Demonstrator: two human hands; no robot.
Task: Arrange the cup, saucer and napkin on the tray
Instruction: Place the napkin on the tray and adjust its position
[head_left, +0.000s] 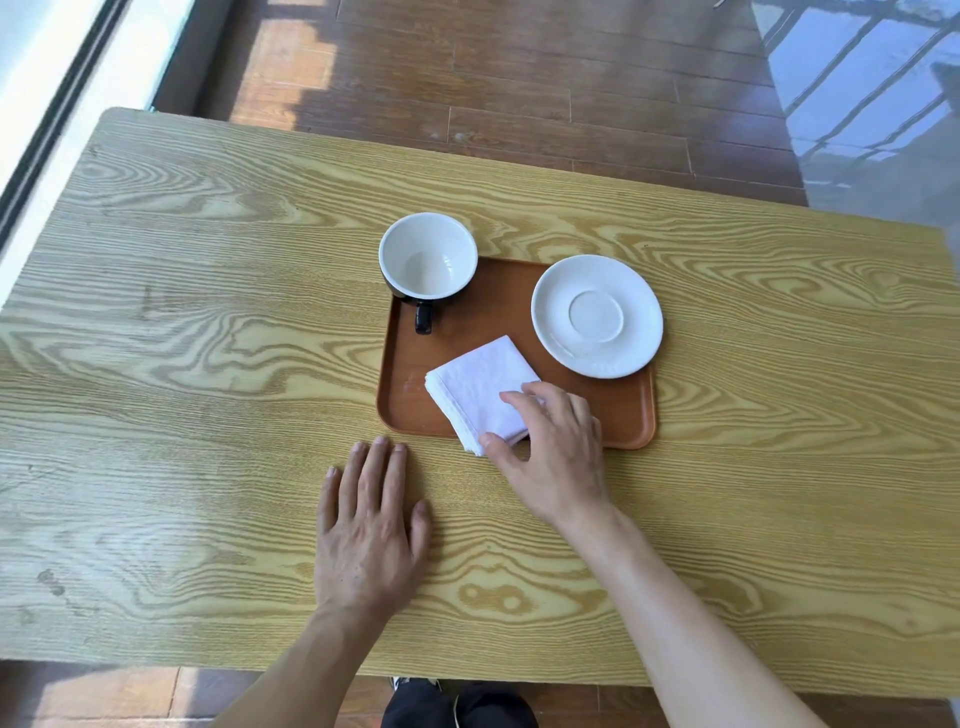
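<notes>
A brown tray (618, 410) lies on the wooden table (208, 322). At its far left corner stands a cup (427, 257), black outside and white inside, empty, its handle towards me. A white saucer (596, 315) rests at the tray's far right, overhanging the rim slightly. A folded white napkin (480, 389) lies at the tray's near edge, one corner past the rim. My right hand (553, 457) pinches the napkin's near right corner between thumb and fingers. Left of the tray, my left hand (371, 530) lies flat on the table, fingers apart, holding nothing.
The table's far edge runs just behind the cup, with dark wooden floor (519, 78) beyond. A window frame (57, 114) is at the far left. My legs and a shoe (415, 691) show below the near table edge.
</notes>
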